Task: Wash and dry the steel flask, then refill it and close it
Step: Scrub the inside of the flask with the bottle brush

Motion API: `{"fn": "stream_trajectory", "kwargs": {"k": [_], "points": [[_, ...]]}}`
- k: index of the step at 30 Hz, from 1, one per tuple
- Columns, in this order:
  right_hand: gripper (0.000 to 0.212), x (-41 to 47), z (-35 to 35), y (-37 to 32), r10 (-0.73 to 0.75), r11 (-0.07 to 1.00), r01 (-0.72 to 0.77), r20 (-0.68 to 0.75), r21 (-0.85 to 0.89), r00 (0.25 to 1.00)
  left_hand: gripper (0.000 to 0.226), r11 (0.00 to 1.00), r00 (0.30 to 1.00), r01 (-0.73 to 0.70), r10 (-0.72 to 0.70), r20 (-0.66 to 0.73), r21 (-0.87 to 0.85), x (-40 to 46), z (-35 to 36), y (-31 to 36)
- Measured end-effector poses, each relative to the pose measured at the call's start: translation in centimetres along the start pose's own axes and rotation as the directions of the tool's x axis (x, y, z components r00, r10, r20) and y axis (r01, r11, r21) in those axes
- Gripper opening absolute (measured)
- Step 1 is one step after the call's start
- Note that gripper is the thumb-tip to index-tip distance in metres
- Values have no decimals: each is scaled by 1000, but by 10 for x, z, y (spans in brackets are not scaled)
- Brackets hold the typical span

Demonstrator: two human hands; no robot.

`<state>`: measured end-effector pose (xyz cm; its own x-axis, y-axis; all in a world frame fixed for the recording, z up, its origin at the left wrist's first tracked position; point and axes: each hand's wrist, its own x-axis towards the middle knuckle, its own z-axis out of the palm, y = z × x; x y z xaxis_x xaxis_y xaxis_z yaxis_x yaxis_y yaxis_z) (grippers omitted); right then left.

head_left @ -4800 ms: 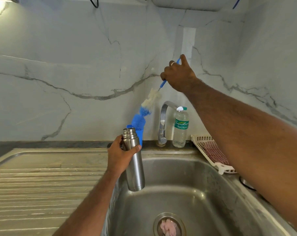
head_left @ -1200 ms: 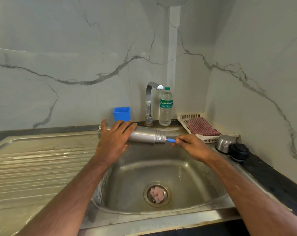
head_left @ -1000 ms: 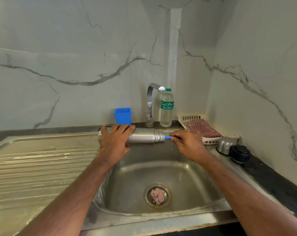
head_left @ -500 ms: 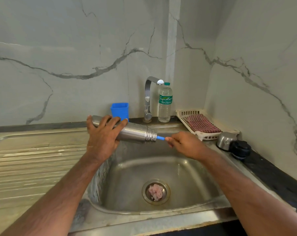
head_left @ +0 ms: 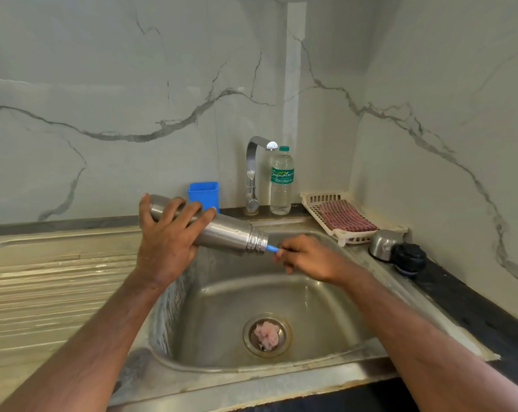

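Note:
My left hand [head_left: 167, 239] grips the steel flask [head_left: 226, 234] round its body and holds it nearly level above the sink [head_left: 299, 295], mouth pointing right and slightly down. A bottle brush is pushed deep into the flask; only a short piece of its blue handle [head_left: 271, 248] shows at the mouth. My right hand [head_left: 306, 257] pinches that handle end. The brush head is hidden inside. The flask's steel cup [head_left: 382, 243] and black stopper [head_left: 409, 258] lie on the counter at the right.
A tap [head_left: 253, 173] and a water bottle [head_left: 281, 181] stand behind the sink, a blue holder [head_left: 203, 195] to their left. A white tray [head_left: 311, 200] holding a checked cloth [head_left: 345, 217] sits back right. A pink wad [head_left: 266, 336] fills the drain. The ribbed drainboard [head_left: 44, 292] lies left.
The brush went from lifted above the upright flask to deep inside it, with the flask now turned level. Over the last second the flask tilted mouth-down and the handle slid in and out a little.

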<state>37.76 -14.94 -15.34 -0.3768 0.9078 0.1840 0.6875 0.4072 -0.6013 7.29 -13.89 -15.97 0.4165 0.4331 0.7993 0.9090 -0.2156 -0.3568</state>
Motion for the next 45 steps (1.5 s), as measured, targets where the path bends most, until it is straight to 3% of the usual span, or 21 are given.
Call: {"fn": "stream_trajectory", "kwargs": {"k": [1,3,6,8,10,12,14,17,20,23,27,33,38,43,45], "points": [[28,-1,-1,1,30,993,-35,42,109,999,76,1000,1000,-8,8,7,6,0,0,1],[27,0,0,6,12,998,-15,45,57,999,77,1000,999,-5,5,33,-7,1,1,1],[14,4,-2,15,-160,923,96,-147,-372,976,84,996,995,45,-38,96,-73,0,7,-3],[12,9,-8,16,-428,730,164,-257,-663,867,90,986,985,111,-93,145,-124,-3,13,-7],[25,14,-8,13,-567,597,178,-255,-782,783,89,973,975,175,-149,166,-152,-5,14,-11],[26,12,-4,3,-433,695,157,-234,-701,870,83,976,980,164,-144,138,-142,-6,12,-13],[24,9,5,-1,-162,861,54,-173,-506,971,78,989,992,89,-77,101,-116,-5,9,-11],[19,8,9,7,27,934,-47,-61,-355,998,77,993,995,14,-2,101,-114,-2,10,-3],[25,7,-8,23,36,912,-66,-82,-404,996,79,993,995,19,-8,100,-114,-4,17,-4],[25,8,-20,34,20,927,-73,-145,-367,989,83,988,987,111,-98,124,-107,-9,20,-16],[24,13,5,15,-65,892,22,-79,-452,995,83,986,984,86,-62,165,-145,-11,21,-6],[20,9,-23,36,-54,941,-16,-199,-337,979,84,983,984,140,-125,126,-116,-9,18,-17],[22,16,2,18,-91,897,37,-101,-441,991,87,980,980,103,-71,186,-169,-9,23,2],[23,4,-28,35,-109,933,12,-250,-361,962,84,971,976,180,-157,150,-156,-12,19,-15],[25,7,-19,29,-113,929,18,-235,-370,965,84,967,969,192,-161,185,-168,-12,18,-11]]}}
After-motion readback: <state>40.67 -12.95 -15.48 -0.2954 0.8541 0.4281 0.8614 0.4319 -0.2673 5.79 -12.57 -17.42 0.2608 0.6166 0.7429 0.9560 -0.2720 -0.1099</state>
